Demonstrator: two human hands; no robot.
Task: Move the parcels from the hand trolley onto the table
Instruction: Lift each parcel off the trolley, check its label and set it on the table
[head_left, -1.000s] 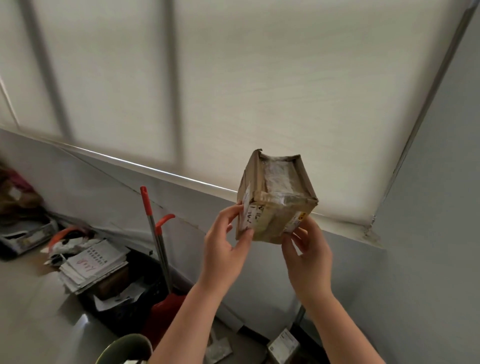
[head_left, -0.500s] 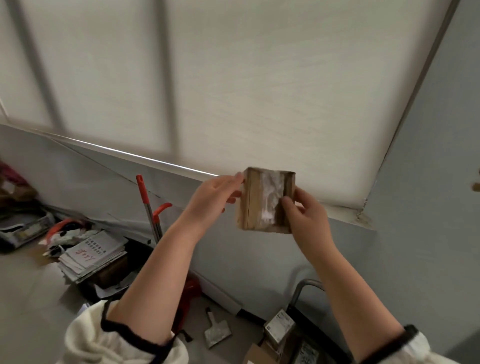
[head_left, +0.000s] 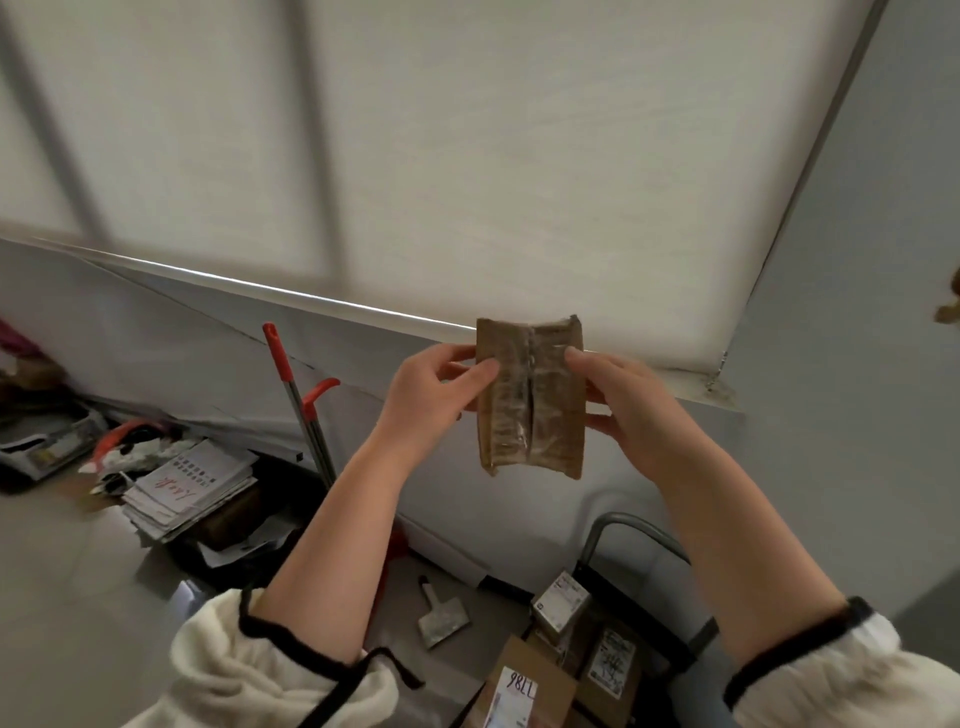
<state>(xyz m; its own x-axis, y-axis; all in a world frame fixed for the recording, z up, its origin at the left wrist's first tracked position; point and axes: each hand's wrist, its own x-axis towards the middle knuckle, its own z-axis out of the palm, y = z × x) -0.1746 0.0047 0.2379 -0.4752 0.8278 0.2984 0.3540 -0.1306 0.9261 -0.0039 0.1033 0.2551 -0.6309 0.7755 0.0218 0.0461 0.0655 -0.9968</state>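
Note:
I hold a small brown cardboard parcel (head_left: 530, 397), wrapped in clear tape, up in front of the window blind. My left hand (head_left: 434, 400) grips its left edge with thumb in front and fingers behind. My right hand (head_left: 623, 402) grips its right edge the same way. The taped seam faces me and runs vertically. Below, at the bottom right, the hand trolley (head_left: 631, 535) shows its grey curved handle, with several labelled parcels (head_left: 558, 605) lying on it, one marked with handwritten digits (head_left: 514, 693).
A stack of papers (head_left: 189, 486) lies on dark boxes at the left. A red-handled mop or broom (head_left: 298, 400) leans on the wall. A scraper (head_left: 441, 616) lies on the floor. The white wall and sill run behind.
I have turned the parcel between my hands, from an end view to its broad taped face. It has dropped lower, and the trolley with parcels has come into view.

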